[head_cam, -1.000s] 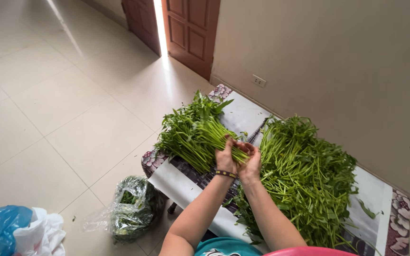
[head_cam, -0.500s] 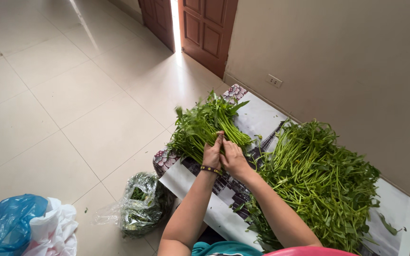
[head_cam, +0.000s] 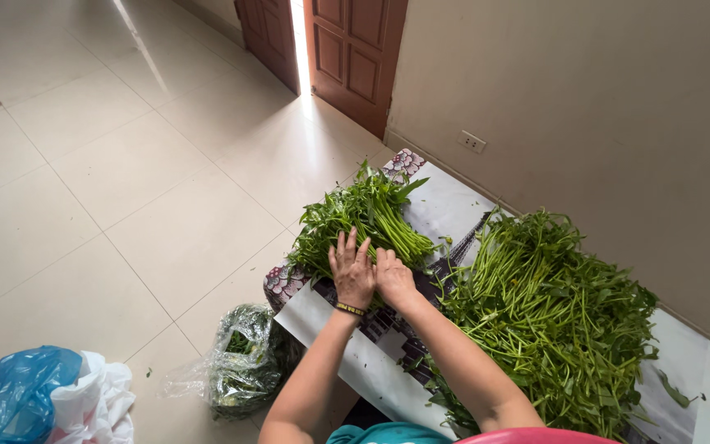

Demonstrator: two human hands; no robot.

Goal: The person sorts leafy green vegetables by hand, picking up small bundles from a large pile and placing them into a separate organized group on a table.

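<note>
At the bottom edge, at six o'clock, a teal collar [head_cam: 384,433] and a pink rim [head_cam: 536,436] sit closest to the camera. Both forearms rise from there toward the middle of the view.

At eight o'clock a blue plastic bag [head_cam: 11,400] lies on the tiled floor [head_cam: 125,189], touching a white plastic bag [head_cam: 92,400] on its right. At seven o'clock, just beside the low table, a clear plastic bag [head_cam: 244,362] holds green scraps.

The table is spread with a printed paper sheet [head_cam: 355,349] over a flowered cloth [head_cam: 283,281]. At four o'clock a large heap of greens [head_cam: 556,316] covers the right half of the sheet, its stems pointing mostly toward the left.

Near the centre, the left hand [head_cam: 352,270], with a dark band at the wrist, lies palm down with fingers spread on the stem end of a smaller bundle of greens [head_cam: 363,218]. The right hand [head_cam: 394,277] rests just beside it, touching it, also palm down on the same stems; its fingers lie loosely together, and whether they curl around any stem cannot be told. The bundle lies on the far left part of the table, leaves fanning out toward eleven and twelve o'clock, stems running back under the hands.

Farther off, at one o'clock, a wall socket [head_cam: 471,141] sits low on the beige wall [head_cam: 577,99]. At twelve o'clock a brown wooden door [head_cam: 355,57] stands slightly ajar, a bright strip of light in the gap.
</note>
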